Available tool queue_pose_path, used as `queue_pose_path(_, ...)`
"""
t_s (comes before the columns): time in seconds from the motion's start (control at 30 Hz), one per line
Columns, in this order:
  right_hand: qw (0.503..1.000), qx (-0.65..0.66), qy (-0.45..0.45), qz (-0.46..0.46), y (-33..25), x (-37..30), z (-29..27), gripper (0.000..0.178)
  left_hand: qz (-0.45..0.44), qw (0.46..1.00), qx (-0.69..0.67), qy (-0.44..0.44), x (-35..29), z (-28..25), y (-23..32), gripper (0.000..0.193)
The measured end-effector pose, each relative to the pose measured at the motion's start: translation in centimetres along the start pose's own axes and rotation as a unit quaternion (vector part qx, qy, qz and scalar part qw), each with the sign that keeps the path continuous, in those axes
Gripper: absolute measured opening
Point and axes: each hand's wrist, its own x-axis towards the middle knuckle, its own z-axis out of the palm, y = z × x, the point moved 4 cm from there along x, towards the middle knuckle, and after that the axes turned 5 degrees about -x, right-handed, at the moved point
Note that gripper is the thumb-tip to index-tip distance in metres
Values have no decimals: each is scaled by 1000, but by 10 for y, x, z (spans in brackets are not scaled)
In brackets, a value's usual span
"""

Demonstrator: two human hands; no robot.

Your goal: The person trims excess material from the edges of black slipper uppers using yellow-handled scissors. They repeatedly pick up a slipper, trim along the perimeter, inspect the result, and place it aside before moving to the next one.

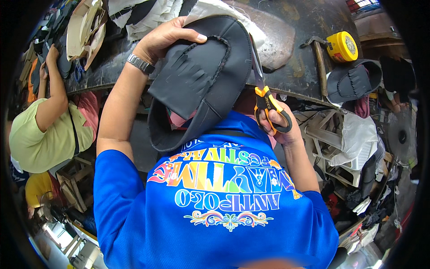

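A black leather shoe upper [190, 80], with a fringed flap and a puckered seam round its toe, is held tilted at the table's front edge. My left hand [168, 38] grips its far left side, thumb pressed on top and the other fingers hidden behind. White lining cloth [224, 12] sticks out past its far edge. My right hand [282, 123] is wrapped round the handles of yellow-and-black scissors [264, 96]. Their blades point away from me along the upper's right edge, beside the cloth. Whether the blades touch the cloth, I cannot tell.
On the dark table [313, 18] lie a worn slab [268, 38], a hammer [320, 67], a yellow tub [341, 47] and another black upper [351, 83]. Cardboard pieces [83, 33] and blue-handled scissors [79, 71] lie at left, near a co-worker [45, 130]. Plastic stools [354, 157] stand right.
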Motion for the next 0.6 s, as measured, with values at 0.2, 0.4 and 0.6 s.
queue_pose_path(0.2,998,41,-48,2,-2,6,0,56,1,1000,3,-30,2,9,-2,47)
queue_pose_path(0.4,998,8,-66,1,-8,8,-6,67,-8,998,27,-62,3,17,-2,44)
queue_pose_path(0.6,997,-32,-61,36,-7,-5,-18,65,-53,990,84,-95,-3,13,-1,48)
